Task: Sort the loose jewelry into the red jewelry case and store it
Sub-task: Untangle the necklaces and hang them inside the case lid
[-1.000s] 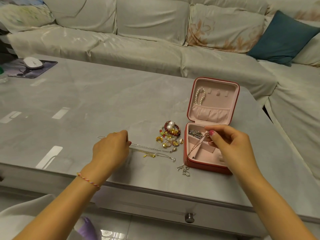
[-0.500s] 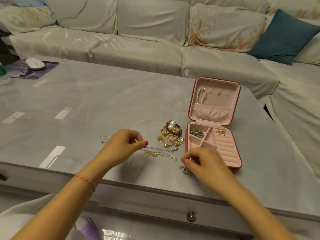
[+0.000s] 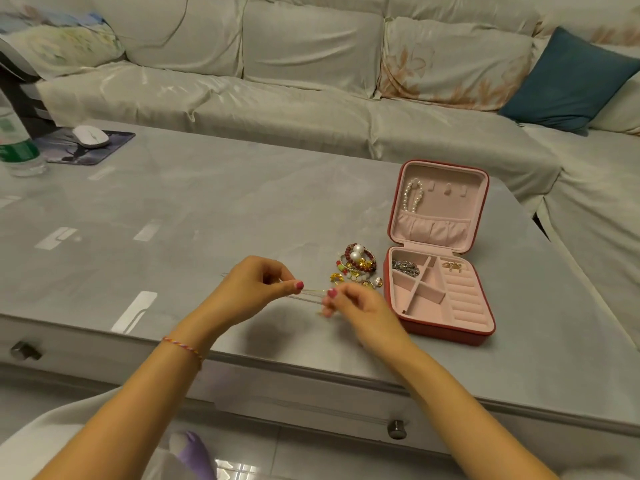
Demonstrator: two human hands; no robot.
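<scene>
Soft, even indoor light from above. The glossy table (image 3: 207,209) carries pale rectangular glare patches and soft shadows under the hands. The right hand (image 3: 360,310) is motion-blurred. Wide-angle distortion bends the sofa (image 3: 294,98) at the edges.

We see both forearms reach in from six o'clock, angling toward each other so the hands meet near the middle. Our left hand (image 3: 254,289) sits at nine o'clock of the right, fingers curled, thumb and forefinger in a pinching grip on a thin chain (image 3: 313,293). Our right hand (image 3: 360,308) pinches the same chain at its three o'clock end. A braided band circles the left wrist.
</scene>
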